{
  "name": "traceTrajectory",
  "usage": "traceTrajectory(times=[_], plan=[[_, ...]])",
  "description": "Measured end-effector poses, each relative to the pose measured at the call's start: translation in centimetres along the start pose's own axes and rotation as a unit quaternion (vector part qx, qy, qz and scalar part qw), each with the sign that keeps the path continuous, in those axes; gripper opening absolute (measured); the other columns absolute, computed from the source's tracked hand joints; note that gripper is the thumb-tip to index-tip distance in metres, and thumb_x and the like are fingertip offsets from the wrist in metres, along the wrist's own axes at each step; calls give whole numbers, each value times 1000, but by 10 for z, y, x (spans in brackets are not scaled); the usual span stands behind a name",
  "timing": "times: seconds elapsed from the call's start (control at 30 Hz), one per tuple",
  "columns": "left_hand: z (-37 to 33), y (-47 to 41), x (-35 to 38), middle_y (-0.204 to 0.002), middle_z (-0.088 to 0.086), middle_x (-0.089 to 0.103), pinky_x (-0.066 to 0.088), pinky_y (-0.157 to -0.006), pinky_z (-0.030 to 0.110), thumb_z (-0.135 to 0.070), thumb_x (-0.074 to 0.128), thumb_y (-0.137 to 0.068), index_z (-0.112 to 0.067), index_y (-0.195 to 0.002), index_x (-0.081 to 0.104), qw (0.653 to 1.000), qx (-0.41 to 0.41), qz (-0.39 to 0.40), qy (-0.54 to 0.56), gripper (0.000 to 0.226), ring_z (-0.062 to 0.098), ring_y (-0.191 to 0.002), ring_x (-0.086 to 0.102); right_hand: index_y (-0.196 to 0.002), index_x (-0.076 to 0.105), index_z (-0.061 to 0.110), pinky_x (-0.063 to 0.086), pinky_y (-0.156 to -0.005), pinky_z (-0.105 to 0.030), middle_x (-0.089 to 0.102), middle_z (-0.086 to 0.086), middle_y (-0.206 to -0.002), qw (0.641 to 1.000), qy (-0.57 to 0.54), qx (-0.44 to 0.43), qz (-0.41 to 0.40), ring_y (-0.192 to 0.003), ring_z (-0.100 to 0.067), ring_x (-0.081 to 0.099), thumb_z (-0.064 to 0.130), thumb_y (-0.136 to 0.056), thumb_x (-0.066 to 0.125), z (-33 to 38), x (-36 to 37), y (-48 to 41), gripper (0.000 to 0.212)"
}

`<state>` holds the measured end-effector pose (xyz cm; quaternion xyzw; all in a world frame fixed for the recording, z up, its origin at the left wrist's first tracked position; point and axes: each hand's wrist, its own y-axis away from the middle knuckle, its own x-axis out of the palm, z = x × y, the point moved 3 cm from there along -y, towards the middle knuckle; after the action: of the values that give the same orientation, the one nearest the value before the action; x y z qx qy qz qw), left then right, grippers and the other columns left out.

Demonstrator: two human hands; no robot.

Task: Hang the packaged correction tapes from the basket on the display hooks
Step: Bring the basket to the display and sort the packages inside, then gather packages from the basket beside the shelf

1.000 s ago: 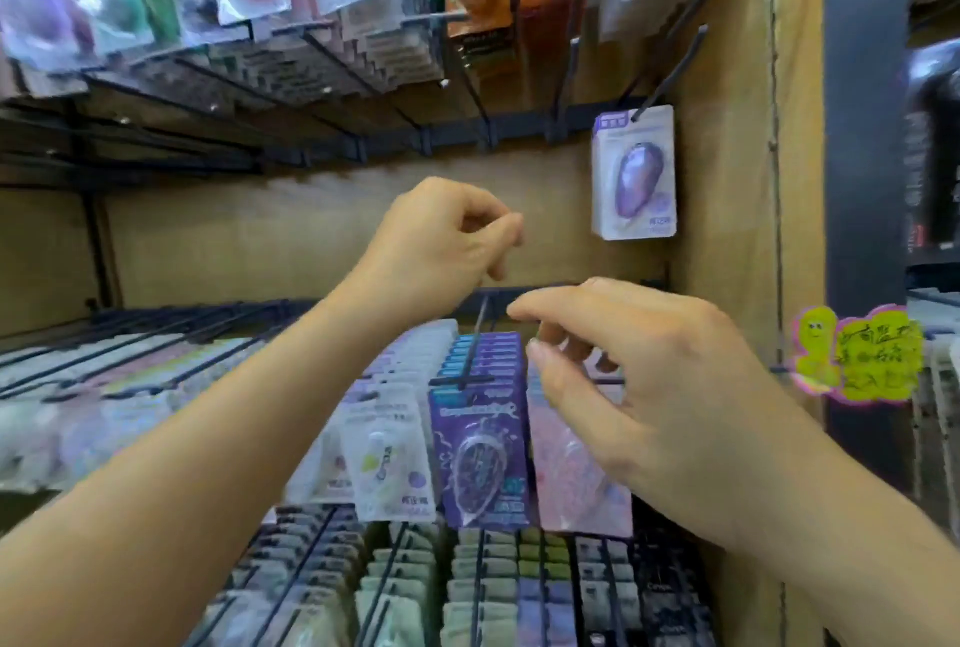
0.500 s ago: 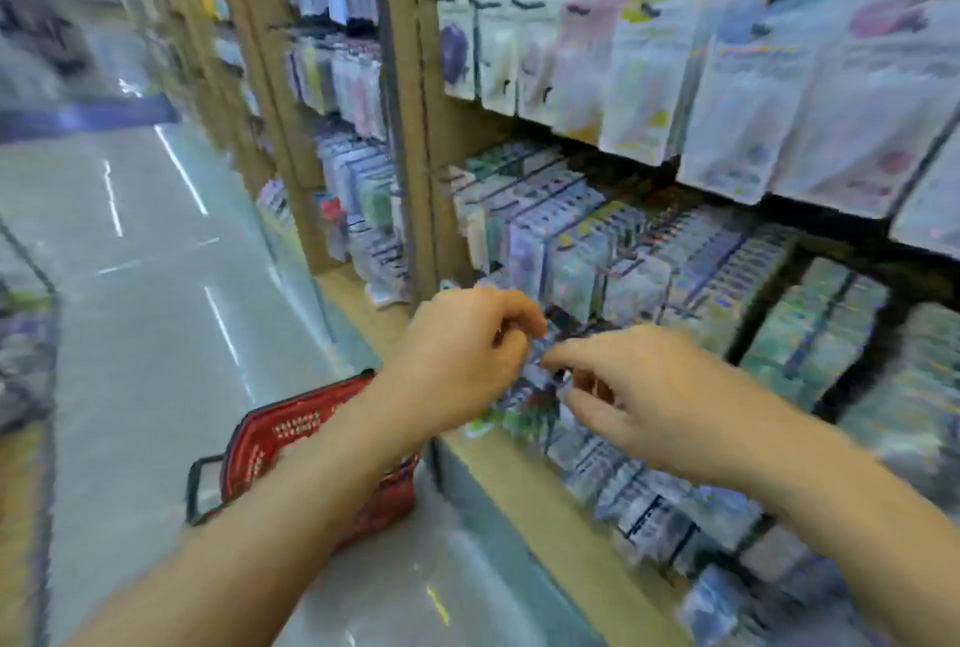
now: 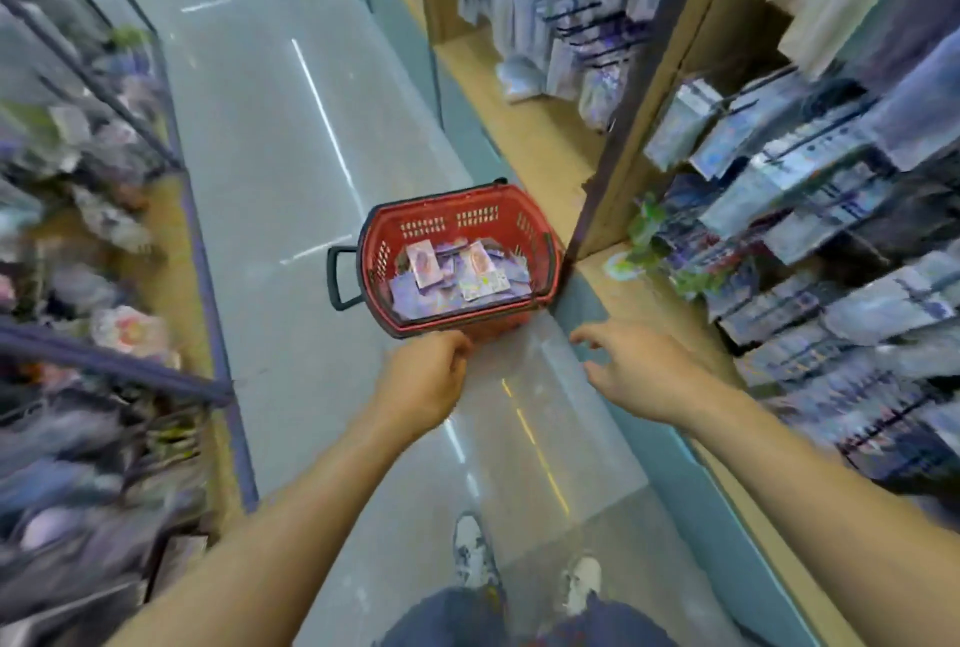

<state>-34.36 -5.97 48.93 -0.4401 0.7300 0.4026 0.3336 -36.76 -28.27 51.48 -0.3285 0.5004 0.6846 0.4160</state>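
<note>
Correction tapes (image 3: 457, 277) are lying in a loose heap inside the red basket (image 3: 452, 325), which is sitting on the floor at 12 o'clock from both hands. Left hand (image 3: 426, 381) is hovering by the near rim, fingers curling under, nothing showing in it. Right hand (image 3: 634, 365) is spreading open and empty. Packs are overlapping, so I'm expecting a grab to drag up 2 or let 1 slide off. The 2 clearest are lying face up, long axes running roughly 12 to 6.
</note>
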Motion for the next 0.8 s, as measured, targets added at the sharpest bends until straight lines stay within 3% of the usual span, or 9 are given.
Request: traceTrajectory(times=[0.1, 0.2, 0.47, 0.67, 0.8], plan=[[52, -20, 11, -116, 11, 69, 50, -88, 42, -12, 48, -93, -14, -109, 69, 998, -64, 8, 17, 27, 36, -108, 63, -133, 57, 22, 46, -95, -39, 63, -13, -127, 998, -47, 35, 21, -118, -31, 58, 24, -94, 56, -1, 30, -38, 40], [93, -50, 20, -121, 7, 68, 48, -92, 35, -10, 46, -93, -18, -114, 69, 993, -110, 1, 33, 33, 30, -111, 62, -133, 57, 17, 42, -95, -34, 62, -11, -128, 995, -80, 56, 32, -118, -29, 57, 19, -95, 56, -6, 49, -81, 39], [170, -168, 54, -113, 7, 67, 42, -82, 30, -7, 48, -91, -15, -113, 68, 981, -189, 5, 50, 31, 29, -105, 61, -138, 54, 14, 34, -94, -28, 58, -12, -135, 978, -179, 105, 5, -125, -30, 53, 13, -93, 57, -35, 90, -239, 45], [228, -259, 106, -103, 10, 65, 44, -77, 35, -7, 49, -88, -12, -103, 67, 976, -205, 65, 32, 23, 32, -97, 59, -140, 50, 10, 39, -89, -33, 63, -16, -126, 954, -244, 171, 15, -118, -34, 56, 11, -94, 57, -60, 152, -363, 46], [270, -318, 144, -117, 12, 65, 46, -89, 36, -7, 54, -86, -14, -117, 67, 975, -196, 99, 23, 34, 33, -108, 59, -147, 41, 14, 39, -86, -32, 59, -17, -131, 943, -273, 184, 44, -113, -33, 57, 15, -93, 56, -67, 207, -433, 56]])
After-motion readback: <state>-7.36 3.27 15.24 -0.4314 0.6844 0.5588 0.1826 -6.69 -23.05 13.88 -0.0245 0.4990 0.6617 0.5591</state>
